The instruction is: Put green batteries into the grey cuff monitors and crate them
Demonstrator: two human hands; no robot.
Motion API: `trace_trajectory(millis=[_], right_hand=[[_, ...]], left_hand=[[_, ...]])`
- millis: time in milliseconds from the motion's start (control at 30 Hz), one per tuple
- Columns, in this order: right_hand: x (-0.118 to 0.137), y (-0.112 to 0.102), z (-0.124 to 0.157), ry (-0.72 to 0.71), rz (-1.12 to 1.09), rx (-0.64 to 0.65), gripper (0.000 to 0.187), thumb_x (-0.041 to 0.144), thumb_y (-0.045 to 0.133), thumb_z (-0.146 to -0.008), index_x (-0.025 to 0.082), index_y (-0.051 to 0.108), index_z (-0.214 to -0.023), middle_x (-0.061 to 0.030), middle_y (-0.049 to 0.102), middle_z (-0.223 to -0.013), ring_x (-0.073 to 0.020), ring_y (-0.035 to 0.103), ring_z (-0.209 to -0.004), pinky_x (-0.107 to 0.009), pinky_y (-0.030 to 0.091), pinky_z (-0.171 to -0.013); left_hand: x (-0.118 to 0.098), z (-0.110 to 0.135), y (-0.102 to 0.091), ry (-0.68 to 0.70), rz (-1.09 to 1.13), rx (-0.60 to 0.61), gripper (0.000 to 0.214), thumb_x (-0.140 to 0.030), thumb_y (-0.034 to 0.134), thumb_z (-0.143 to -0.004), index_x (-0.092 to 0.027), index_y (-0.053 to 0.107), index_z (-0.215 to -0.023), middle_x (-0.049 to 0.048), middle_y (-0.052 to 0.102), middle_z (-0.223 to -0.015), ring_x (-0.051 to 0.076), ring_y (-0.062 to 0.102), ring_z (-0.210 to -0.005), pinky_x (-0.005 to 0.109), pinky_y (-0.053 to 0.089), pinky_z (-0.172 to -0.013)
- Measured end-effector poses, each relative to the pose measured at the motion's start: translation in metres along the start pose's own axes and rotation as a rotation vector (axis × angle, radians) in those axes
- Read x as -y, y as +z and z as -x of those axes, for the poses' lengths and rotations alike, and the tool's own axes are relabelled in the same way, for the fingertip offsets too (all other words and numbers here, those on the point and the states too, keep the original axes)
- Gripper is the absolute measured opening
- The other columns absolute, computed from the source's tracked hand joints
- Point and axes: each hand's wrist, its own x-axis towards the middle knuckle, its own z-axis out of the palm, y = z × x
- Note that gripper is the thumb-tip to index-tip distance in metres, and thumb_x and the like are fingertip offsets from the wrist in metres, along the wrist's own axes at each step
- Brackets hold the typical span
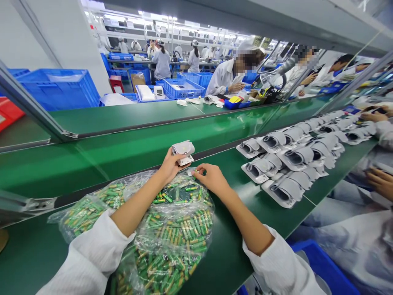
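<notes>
A white plastic device housing (pixel 183 150) sits in our left hand (pixel 170 166), whose fingers wrap closely around it just above a clear plastic bag (pixel 138 180) of green-and-gold cylindrical batteries (pixel 184 241) lying on the green conveyor surface (pixel 224 262). Our right hand (pixel 211 179) rests at the top edge of the bag, its fingers drawn narrow at a small pale object (pixel 190 172), though we cannot tell whether they grip it. Just beyond, to our right, white moulded cuff units (pixel 288 190) lie in rows on the same surface.
</notes>
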Motion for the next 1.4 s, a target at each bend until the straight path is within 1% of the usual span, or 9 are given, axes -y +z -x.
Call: trace_trajectory(millis=[100, 267, 400, 567, 800, 1000, 1100, 1267, 1400], right_hand=[[0.001, -0.002, -0.001, 0.023, -0.159, -0.009, 0.024, 0.043, 0.076, -0.084, 0.019, 0.075, -0.085, -0.0051, 0.077, -0.083, -0.0206, 0.070, -0.076, -0.031, 0.048, -0.073], [0.009, 0.002, -0.004, 0.072, -0.541, -0.285, 0.041, 0.052, 0.080, -0.082, 0.017, 0.073, -0.102, -0.0111, 0.081, -0.099, -0.0228, 0.074, -0.089, -0.029, 0.050, -0.072], [0.015, 0.015, -0.002, 0.037, -0.549, -0.402, 0.038, 0.052, 0.078, -0.084, 0.017, 0.072, -0.099, -0.0116, 0.081, -0.101, -0.0223, 0.073, -0.091, -0.029, 0.048, -0.071], [0.015, 0.022, 0.002, 0.001, -0.442, -0.360, 0.034, 0.050, 0.073, -0.090, 0.018, 0.078, -0.098, -0.0085, 0.080, -0.098, -0.0185, 0.064, -0.076, -0.031, 0.047, -0.070], [0.011, 0.024, 0.000, -0.123, -0.334, -0.324, 0.032, 0.049, 0.067, -0.097, 0.019, 0.079, -0.096, -0.0098, 0.078, -0.104, -0.0223, 0.070, -0.094, -0.032, 0.052, -0.078], [0.013, 0.022, 0.001, -0.340, -0.042, -0.245, 0.032, 0.042, 0.056, -0.105, 0.021, 0.079, -0.105, -0.0126, 0.074, -0.111, -0.0237, 0.070, -0.098, -0.034, 0.055, -0.084], [0.016, 0.020, 0.001, -0.362, 0.061, -0.208, 0.034, 0.037, 0.049, -0.106, 0.020, 0.078, -0.109, -0.0140, 0.072, -0.114, -0.0242, 0.070, -0.100, -0.032, 0.054, -0.084], [0.009, 0.017, -0.002, -0.272, -0.165, -0.249, 0.043, 0.024, 0.040, -0.096, 0.016, 0.075, -0.121, -0.0078, 0.070, -0.093, -0.0217, 0.064, -0.083, -0.034, 0.052, -0.082], [0.000, 0.018, -0.005, -0.082, -0.391, -0.212, 0.046, 0.025, 0.039, -0.092, 0.016, 0.067, -0.128, -0.0033, 0.071, -0.087, -0.0186, 0.060, -0.073, -0.031, 0.051, -0.075]], left_hand=[[0.000, 0.000, 0.001, 0.007, -0.015, 0.003, 0.066, -0.020, 0.088, -0.061, -0.027, 0.055, -0.118, 0.0038, 0.070, -0.121, 0.027, 0.071, -0.108, 0.061, 0.057, -0.107], [0.003, 0.000, 0.000, 0.029, -0.034, 0.045, 0.078, -0.018, 0.091, -0.058, -0.030, 0.059, -0.129, 0.0048, 0.070, -0.133, 0.029, 0.070, -0.117, 0.053, 0.058, -0.107], [0.003, 0.002, 0.000, -0.014, -0.049, 0.137, 0.091, -0.015, 0.093, -0.056, -0.032, 0.061, -0.139, 0.0071, 0.070, -0.139, 0.031, 0.068, -0.124, 0.052, 0.059, -0.107], [0.000, 0.005, 0.002, -0.029, -0.008, 0.167, 0.088, -0.011, 0.092, -0.055, -0.030, 0.063, -0.136, 0.0091, 0.069, -0.141, 0.035, 0.067, -0.128, 0.057, 0.057, -0.109], [0.000, 0.006, 0.000, -0.049, 0.028, 0.151, 0.076, -0.016, 0.085, -0.061, -0.029, 0.058, -0.130, 0.0058, 0.075, -0.125, 0.032, 0.074, -0.112, 0.061, 0.059, -0.103], [0.003, 0.008, -0.001, -0.013, 0.072, 0.090, 0.066, -0.014, 0.083, -0.059, -0.027, 0.059, -0.119, 0.0038, 0.074, -0.119, 0.031, 0.070, -0.118, 0.058, 0.058, -0.106], [0.004, 0.008, 0.001, -0.022, 0.070, 0.082, 0.064, -0.012, 0.081, -0.058, -0.026, 0.058, -0.116, 0.0033, 0.073, -0.116, 0.030, 0.069, -0.117, 0.057, 0.058, -0.106], [0.003, 0.001, 0.000, 0.041, 0.031, 0.053, 0.081, -0.001, 0.068, -0.049, -0.030, 0.054, -0.123, 0.0017, 0.070, -0.122, 0.030, 0.071, -0.117, 0.057, 0.059, -0.104], [0.006, -0.003, -0.003, 0.036, -0.016, 0.021, 0.094, 0.000, 0.067, -0.049, -0.034, 0.049, -0.136, 0.0029, 0.068, -0.128, 0.027, 0.073, -0.111, 0.045, 0.062, -0.095]])
